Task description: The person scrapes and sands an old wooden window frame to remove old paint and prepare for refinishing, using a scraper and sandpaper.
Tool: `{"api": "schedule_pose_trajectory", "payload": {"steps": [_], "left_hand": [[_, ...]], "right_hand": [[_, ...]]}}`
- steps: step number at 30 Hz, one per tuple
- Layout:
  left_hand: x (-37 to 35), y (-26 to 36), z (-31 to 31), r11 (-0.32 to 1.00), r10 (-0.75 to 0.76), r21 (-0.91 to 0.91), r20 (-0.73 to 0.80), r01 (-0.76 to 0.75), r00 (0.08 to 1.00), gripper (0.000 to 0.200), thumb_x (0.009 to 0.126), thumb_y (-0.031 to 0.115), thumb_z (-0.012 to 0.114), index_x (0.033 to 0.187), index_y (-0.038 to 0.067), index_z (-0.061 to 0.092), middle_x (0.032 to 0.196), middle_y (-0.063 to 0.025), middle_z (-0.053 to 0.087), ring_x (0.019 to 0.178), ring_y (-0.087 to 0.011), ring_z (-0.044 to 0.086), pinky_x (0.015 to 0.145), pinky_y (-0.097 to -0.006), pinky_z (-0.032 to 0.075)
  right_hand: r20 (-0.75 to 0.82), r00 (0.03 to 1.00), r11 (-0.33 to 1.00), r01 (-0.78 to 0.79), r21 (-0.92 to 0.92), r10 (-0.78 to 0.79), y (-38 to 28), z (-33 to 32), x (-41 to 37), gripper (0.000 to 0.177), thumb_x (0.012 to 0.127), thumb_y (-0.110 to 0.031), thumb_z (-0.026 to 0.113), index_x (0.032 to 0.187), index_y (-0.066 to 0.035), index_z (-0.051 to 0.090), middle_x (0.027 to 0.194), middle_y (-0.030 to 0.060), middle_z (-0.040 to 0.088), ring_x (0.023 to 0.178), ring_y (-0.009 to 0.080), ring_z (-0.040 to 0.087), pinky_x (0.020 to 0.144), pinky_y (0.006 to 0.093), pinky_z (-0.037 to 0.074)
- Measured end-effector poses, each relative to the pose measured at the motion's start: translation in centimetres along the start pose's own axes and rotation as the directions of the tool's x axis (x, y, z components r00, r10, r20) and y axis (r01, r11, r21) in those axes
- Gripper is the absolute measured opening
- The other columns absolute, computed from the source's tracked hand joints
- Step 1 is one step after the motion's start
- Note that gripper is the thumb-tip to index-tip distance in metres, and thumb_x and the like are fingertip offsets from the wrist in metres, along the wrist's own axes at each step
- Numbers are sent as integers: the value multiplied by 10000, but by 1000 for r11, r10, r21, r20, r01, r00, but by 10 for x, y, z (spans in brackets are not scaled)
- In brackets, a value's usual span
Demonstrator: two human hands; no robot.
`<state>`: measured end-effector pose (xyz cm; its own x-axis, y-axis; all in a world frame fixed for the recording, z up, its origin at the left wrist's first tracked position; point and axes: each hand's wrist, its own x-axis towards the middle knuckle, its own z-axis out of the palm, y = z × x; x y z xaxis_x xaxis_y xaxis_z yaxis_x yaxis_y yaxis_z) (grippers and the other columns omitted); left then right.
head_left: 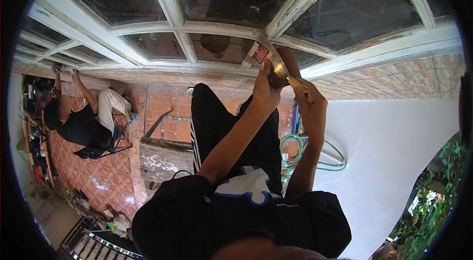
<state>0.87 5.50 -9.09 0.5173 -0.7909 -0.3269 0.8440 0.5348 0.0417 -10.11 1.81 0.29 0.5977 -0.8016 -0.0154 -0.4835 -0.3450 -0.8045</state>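
In front of the window frame, both my hands are raised around a putty knife (280, 69) with a wide metal blade carrying a red label and a yellowish handle. My right hand (311, 105) is closed round the handle end. Closer to the blade, my left hand (266, 90) pinches with thumb and fingers. A reddish-brown piece (289, 60), perhaps folded sandpaper, lies behind and beside the blade at my left fingers; its exact hold is partly hidden. The blade's tip overlaps the worn white window frame (221, 27) in view; whether it touches cannot be told.
A wooden bench (160, 159) stands beside my legs on the tiled floor (111, 171). At left, a person (84, 122) sits on a folding chair with hands raised to the frame. A green hose (340, 164) lies coiled at right by a white surface (384, 151).
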Motion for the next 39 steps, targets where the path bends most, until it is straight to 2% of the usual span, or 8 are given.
{"api": "schedule_pose_trajectory", "payload": {"steps": [12, 15, 19, 21, 23, 27, 31, 39], "left_hand": [[24, 18, -7, 998, 64, 10, 113, -66, 991, 368, 951, 279, 562, 1246, 79, 471, 1205, -47, 551, 1135, -207, 545, 994, -395, 441], [25, 16, -6, 998, 48, -48, 63, -45, 997, 342, 954, 246, 555, 1240, 78, 471, 1207, -48, 550, 1137, -208, 545, 991, -394, 449], [23, 19, -4, 995, 14, -99, 53, -9, 999, 321, 956, 225, 551, 1228, 74, 474, 1207, -54, 551, 1131, -208, 550, 984, -391, 462], [21, 18, 1, 995, 43, -94, 85, -35, 995, 319, 955, 227, 553, 1222, 70, 480, 1197, -55, 558, 1122, -209, 557, 980, -390, 466], [18, 15, 1, 995, 30, -97, 86, -22, 996, 316, 954, 227, 553, 1217, 66, 486, 1188, -56, 564, 1116, -212, 561, 980, -390, 466], [23, 14, -6, 993, 7, -119, 61, 0, 998, 309, 954, 222, 554, 1211, 60, 496, 1183, -59, 573, 1121, -221, 562, 996, -401, 453], [32, 11, -10, 989, 80, -133, 105, -66, 991, 316, 955, 217, 551, 1222, 61, 488, 1188, -60, 570, 1126, -219, 559, 1003, -404, 445], [19, 13, 1, 991, 6, -131, 44, -1, 999, 345, 960, 227, 544, 1256, 71, 461, 1210, -56, 551, 1143, -224, 543, 1013, -408, 433]], "right_hand": [[-44, 997, 993, 62, 105, -57, 17, 10, 12, 275, 939, -196, 596, 1132, -5, 644, 689, 42, 603, 593, 76, 457, 516, 256, 389], [-217, 966, 988, 121, -92, -138, 5, -5, 13, 322, 972, -264, 533, 1145, -15, 642, 711, 48, 605, 612, 112, 483, 582, 270, 425], [-648, 761, 888, 317, 332, -30, 17, -41, 32, 683, 998, -554, 201, 1259, -24, 544, 980, 98, 636, 807, 138, 534, 769, 294, 448], [-549, 831, 961, 213, 175, -85, 13, -11, 54, 857, 926, -674, 23, 1293, -79, 519, 1119, 110, 609, 953, 193, 506, 947, 375, 383], [-240, 970, 845, 112, 523, 20, 10, 11, 63, 872, 905, -701, 5, 1305, -117, 515, 1140, 111, 608, 967, 207, 514, 983, 384, 364], [-571, 821, 858, 273, 434, 27, -15, -37, 36, 877, 906, -693, -13, 1289, -110, 519, 1166, 111, 598, 994, 223, 506, 989, 460, 347], [-345, 937, 951, 158, 265, -60, 1, 22, 53, 807, 938, -656, 21, 1328, -139, 502, 1076, 93, 629, 905, 197, 514, 993, 445, 327], [-502, 862, 977, 158, 146, -64, 48, 25, 57, 787, 938, -648, 0, 1360, -187, 478, 1113, 67, 612, 930, 186, 492, 1006, 445, 330]]}}
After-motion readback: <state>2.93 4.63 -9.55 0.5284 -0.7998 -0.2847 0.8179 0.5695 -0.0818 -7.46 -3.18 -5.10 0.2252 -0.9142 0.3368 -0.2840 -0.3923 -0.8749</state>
